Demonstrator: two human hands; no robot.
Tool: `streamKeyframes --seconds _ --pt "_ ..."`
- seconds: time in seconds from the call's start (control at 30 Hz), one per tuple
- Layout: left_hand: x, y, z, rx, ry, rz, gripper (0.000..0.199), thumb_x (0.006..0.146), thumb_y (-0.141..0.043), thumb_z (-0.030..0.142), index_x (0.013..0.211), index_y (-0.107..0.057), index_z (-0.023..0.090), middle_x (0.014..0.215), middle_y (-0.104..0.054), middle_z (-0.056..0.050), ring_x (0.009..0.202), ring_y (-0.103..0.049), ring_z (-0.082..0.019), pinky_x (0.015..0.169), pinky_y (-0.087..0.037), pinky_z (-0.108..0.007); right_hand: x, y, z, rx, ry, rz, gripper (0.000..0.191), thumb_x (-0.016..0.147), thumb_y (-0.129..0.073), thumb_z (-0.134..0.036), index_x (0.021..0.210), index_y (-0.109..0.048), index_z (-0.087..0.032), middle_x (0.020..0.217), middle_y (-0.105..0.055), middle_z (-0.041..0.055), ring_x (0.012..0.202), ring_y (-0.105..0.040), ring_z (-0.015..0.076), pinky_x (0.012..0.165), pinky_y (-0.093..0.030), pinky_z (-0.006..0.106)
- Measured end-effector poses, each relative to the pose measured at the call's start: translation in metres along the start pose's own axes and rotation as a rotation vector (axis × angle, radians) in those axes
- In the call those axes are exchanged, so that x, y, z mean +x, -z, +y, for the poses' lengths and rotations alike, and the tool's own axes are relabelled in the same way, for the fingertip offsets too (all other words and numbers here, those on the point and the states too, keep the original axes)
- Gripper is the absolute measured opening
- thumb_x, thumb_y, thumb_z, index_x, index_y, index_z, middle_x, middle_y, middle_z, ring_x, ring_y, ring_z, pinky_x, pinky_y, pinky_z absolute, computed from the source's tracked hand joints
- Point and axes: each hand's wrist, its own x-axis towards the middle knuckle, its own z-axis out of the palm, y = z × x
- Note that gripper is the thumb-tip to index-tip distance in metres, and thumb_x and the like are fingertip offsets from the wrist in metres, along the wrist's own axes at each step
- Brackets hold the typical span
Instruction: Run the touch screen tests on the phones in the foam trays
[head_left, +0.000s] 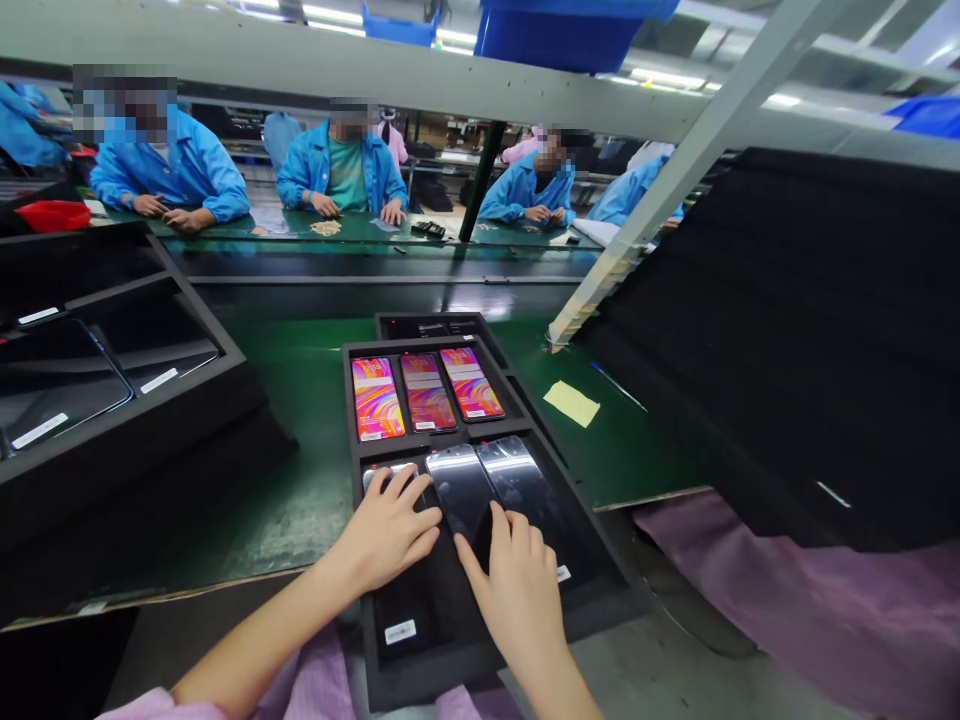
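Observation:
A black foam tray (348, 400) lies in front of me with two rows of smartphones. The back row holds three phones with lit, colourful screens, such as the left lit phone (379, 398). In the near row the screens are dark. My left hand (394, 525) rests over the left dark phone (371, 478), fingers spread and bent, covering most of it. Around the middle dark smartphone (457, 485) my right hand (521, 575) has its thumb at one edge and its fingers at the other. The right dark phone (521, 475) lies beside it, partly behind my fingers.
Another stack of black trays with dark devices (172, 320) stands at left. A yellow paper note (571, 403) and a pen (619, 387) lie on the green table (300, 380). Black cloth (810, 350) hangs beside a slanted post (675, 180) at right. People in blue jackets sit opposite.

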Motion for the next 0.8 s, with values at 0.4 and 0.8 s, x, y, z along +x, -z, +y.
streamKeyframes --seconds 0.4,0.8 --pt "-0.002 0.012 -0.009 -0.070 -0.055 -0.062 0.020 0.087 -0.044 0.024 0.095 -0.063 0.025 0.124 -0.053 -0.009 0.113 -0.044 -0.031 0.088 -0.036 -0.050 0.004 -0.015 -0.017 0.065 -0.047 -0.011 0.063 0.078 -0.050 -0.040 0.128 -0.037 -0.002 0.108 -0.051 0.0215 0.096 -0.048 0.0306 0.080 -0.041 0.041" --pt "0.001 0.014 -0.013 -0.159 -0.022 -0.114 0.023 0.087 -0.043 0.026 0.096 -0.064 0.027 0.121 -0.053 -0.008 0.114 -0.042 -0.029 0.091 -0.035 -0.050 0.014 -0.013 -0.018 0.154 -0.044 -0.078 0.077 0.074 -0.053 -0.034 0.138 -0.018 -0.009 0.109 -0.052 0.0179 0.095 -0.049 0.0291 0.077 -0.040 0.039"
